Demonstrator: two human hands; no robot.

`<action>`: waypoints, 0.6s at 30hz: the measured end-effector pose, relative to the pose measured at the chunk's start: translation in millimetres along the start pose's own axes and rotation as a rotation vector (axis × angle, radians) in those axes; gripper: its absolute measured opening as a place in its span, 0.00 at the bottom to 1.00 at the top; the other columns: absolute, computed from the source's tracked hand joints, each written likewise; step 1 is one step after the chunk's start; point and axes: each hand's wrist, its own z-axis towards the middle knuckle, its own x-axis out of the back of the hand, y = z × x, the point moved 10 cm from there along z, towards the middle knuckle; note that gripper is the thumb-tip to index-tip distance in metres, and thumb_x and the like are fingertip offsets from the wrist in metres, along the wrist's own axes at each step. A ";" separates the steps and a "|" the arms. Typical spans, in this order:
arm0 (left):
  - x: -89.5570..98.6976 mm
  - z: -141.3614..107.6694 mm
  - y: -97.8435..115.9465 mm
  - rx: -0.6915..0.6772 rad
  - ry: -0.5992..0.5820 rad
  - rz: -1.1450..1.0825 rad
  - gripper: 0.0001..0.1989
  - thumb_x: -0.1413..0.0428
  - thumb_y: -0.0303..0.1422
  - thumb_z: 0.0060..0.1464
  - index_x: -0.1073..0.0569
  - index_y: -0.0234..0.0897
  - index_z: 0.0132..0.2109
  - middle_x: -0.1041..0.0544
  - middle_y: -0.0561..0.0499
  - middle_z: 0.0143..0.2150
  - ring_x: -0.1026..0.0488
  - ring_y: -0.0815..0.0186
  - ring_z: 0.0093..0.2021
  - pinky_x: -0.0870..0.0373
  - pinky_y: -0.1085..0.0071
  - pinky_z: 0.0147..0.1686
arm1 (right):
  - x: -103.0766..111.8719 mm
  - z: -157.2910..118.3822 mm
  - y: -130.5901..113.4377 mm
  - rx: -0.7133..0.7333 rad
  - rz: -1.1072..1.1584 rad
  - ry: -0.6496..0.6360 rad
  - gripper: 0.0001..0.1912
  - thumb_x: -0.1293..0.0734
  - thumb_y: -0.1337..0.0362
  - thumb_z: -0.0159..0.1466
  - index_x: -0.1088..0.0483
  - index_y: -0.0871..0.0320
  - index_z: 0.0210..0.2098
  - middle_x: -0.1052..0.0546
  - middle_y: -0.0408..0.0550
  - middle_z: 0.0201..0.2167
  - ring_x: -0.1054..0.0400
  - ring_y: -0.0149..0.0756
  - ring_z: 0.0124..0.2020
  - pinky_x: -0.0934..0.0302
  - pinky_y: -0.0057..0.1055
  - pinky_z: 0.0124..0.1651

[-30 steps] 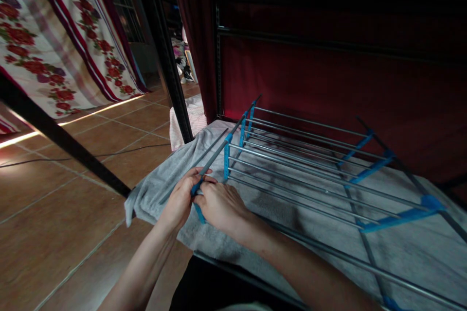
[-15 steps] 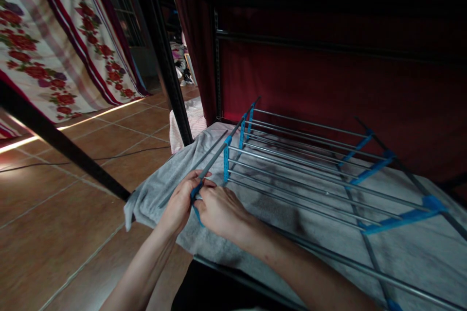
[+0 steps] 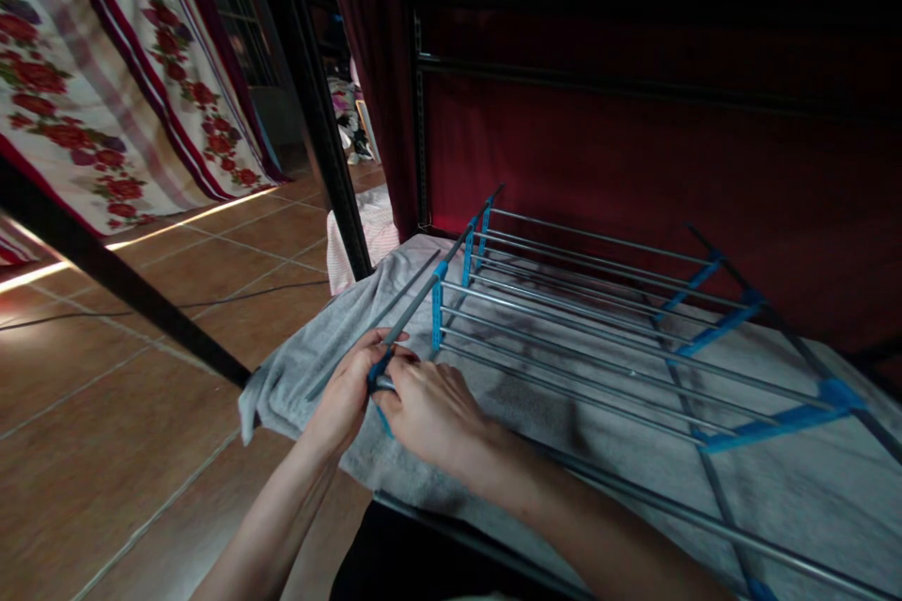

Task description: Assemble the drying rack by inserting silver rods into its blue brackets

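Note:
A drying rack with thin metal rods (image 3: 564, 292) between blue plastic brackets (image 3: 437, 312) lies across a grey blanket (image 3: 288, 362). My left hand (image 3: 343, 397) is closed around a blue bracket (image 3: 378, 374) on the rack's grey side pole (image 3: 415, 302). Pressed close to it from the right, my right hand (image 3: 433, 406) has its fingers curled around the end of a metal rod (image 3: 385, 382) at that bracket. My fingers and palm hide most of the joint, so I cannot tell how deep the rod sits in it.
A black metal post (image 3: 331, 131) rises beyond my hands, and a dark bar (image 3: 141, 272) slants at left. Dark red cloth (image 3: 634, 169) hangs behind the rack. Flowered curtain (image 3: 119, 113) and tiled floor (image 3: 91, 404) lie to the left, with a cable (image 3: 211, 300) on the tiles.
My right hand has shifted slightly at the bracket, and more of the rod's metal end shows between my hands. My left hand keeps its place; the rack looks unmoved.

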 end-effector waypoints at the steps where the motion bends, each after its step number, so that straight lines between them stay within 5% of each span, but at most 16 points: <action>1: 0.5 0.6 0.2 -0.006 0.001 0.004 0.15 0.39 0.40 0.51 0.23 0.40 0.45 0.17 0.52 0.43 0.23 0.59 0.46 0.33 0.69 0.50 | 0.9 -2.0 0.8 -0.008 -0.006 0.009 0.15 0.39 0.61 0.73 0.29 0.61 0.54 0.19 0.56 0.49 0.22 0.44 0.47 0.32 0.37 0.47; 18: -4.5 2.3 3.7 -0.002 0.003 0.051 0.20 0.43 0.41 0.47 0.24 0.37 0.46 0.19 0.50 0.36 0.23 0.57 0.38 0.33 0.68 0.35 | -6.9 -3.7 1.7 0.105 0.087 -0.012 0.11 0.40 0.63 0.75 0.27 0.56 0.48 0.19 0.49 0.49 0.24 0.37 0.49 0.34 0.32 0.48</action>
